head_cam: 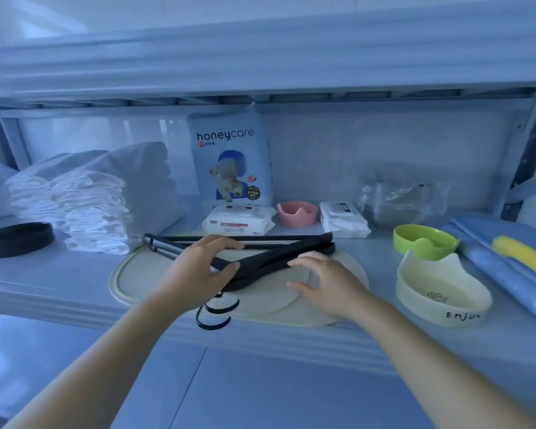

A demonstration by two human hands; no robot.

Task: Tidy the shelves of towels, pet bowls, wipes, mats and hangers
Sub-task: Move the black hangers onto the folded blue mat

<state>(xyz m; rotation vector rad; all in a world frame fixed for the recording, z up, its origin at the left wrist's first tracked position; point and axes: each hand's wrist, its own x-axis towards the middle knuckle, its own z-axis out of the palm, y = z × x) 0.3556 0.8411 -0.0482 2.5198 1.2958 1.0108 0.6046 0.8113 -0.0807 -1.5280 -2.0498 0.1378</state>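
On the shelf (59,283), a black bowl (17,239) sat at the far left, beside a stack of folded white towels (90,209). A beige mat (136,274) lay flat at the front centre. The black hangers (276,258) lay bunched across the mat, their hooks overhanging the shelf's front edge. The left hand (198,267) gripped the hangers near the neck, fingers and thumb curled round them. Behind stood a tall blue pack (231,159), with a wipes pack (239,221), a pink bowl (297,213) and a second wipes pack (342,219) in front of it. The right hand (325,283) was spread, fingertips touching the hangers' right arm and thumb on the mat, clasping nothing. Further right were a clear bag (396,199), a green bowl (421,241), a cream bowl (440,292) and a rolled blue mat (508,274).
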